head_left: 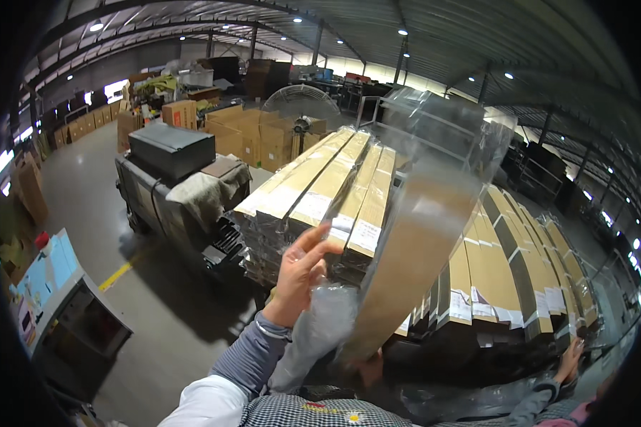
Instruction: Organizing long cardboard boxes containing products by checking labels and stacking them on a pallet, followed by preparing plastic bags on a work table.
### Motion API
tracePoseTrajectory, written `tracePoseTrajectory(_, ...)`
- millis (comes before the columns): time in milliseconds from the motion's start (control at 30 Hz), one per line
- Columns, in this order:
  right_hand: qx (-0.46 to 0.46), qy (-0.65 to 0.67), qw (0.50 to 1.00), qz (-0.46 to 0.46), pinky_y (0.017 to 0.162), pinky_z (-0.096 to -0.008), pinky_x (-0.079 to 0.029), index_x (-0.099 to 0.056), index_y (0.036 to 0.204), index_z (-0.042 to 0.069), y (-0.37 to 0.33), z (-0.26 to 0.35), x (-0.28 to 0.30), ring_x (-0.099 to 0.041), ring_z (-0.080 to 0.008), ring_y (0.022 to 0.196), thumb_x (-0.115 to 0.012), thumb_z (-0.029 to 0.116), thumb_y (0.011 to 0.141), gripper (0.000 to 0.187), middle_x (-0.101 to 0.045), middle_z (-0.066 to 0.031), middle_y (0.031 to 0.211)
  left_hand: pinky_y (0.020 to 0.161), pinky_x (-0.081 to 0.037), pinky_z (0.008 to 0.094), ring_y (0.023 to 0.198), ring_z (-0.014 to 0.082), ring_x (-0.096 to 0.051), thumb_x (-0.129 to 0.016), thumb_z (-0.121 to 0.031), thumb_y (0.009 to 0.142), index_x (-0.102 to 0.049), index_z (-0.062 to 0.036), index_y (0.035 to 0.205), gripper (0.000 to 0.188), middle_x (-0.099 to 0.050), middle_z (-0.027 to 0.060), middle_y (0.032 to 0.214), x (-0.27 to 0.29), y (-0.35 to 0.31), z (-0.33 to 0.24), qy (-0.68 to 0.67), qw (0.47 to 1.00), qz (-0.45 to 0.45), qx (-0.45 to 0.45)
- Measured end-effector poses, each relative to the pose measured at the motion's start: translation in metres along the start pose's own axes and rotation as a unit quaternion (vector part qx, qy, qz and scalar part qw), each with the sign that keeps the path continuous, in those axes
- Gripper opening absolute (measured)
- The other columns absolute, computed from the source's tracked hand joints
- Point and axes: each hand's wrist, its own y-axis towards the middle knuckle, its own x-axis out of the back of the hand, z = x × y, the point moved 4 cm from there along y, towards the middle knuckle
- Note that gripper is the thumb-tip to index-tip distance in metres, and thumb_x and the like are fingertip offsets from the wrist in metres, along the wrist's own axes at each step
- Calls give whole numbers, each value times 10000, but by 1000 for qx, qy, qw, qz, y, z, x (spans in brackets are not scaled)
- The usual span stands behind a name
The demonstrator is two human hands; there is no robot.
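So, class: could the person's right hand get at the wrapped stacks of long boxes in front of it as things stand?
Probably yes. The right hand lies low beside the wrapped stacks of long boxes, with nothing visible between them. The left hand holds up the clear plastic bag, away from that side.

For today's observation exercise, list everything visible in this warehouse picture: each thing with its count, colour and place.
plastic sleeve: one, clear, raised at centre, over a board
board: one, tan, inside the sleeve
plank stacks: two, tan with white labels, centre and right
cart: one, dark, left of the stacks, cloth draped on it
fan: one, grey, behind the stacks
boxes: many, brown, background left
desk: one, grey with a blue top, lower left
other person's hand: one, lower right
left hand: on the sleeve's left edge
right hand: mostly hidden behind the sleeve's lower end
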Motion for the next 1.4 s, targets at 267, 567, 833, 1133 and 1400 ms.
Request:
tracePoseTrajectory(267,157,-43,981,-102,862,-299,-477,-541,1254,-5,220,144,59,-593,-168,980,-704,176,869,456,-628,-71,1110,1014,-378,261,1218,162,-520,-539,-13,905,-500,44,1346,447,-567,116,1337,104,19,159,143,981,-69,112)
tracePoseTrajectory(567,-86,152,980,94,688,-326,-561,-608,1118,12,495,134,18,-667,-188,804,-610,302,951,335,-679,-71,977,977,-441,330,1080,214,-608,-511,-2,796,-681,39,936,223,-683,149,1075,117,20,146,144,971,143,124)
tracePoseTrajectory(833,-81,85,993,-7,632,-277,-507,-658,1010,5,630,32,-10,-621,-160,740,-567,315,971,326,-648,-29,850,954,-464,356,1107,237,-612,-586,-286,939,-654,35,1144,386,-682,121,1149,46,18,99,117,959,194,172)
tracePoseTrajectory(1133,146,-171,917,-330,861,-349,-483,-627,1109,-33,518,-86,159,-621,-253,957,-668,159,863,314,-661,-140,1002,759,-530,252,898,122,-645,-644,-47,892,-657,-5,1138,249,-700,72,986,72,32,163,119,963,51,238)
tracePoseTrajectory(1400,-265,-679,681,-66,1131,-535,-160,-214,1510,92,217,-210,179,-61,-364,1461,-809,394,684,1062,-78,-182,1588,710,-507,249,794,113,-628,-581,-117,942,-647,7,1094,207,-692,56,930,109,8,170,183,952,-104,222)
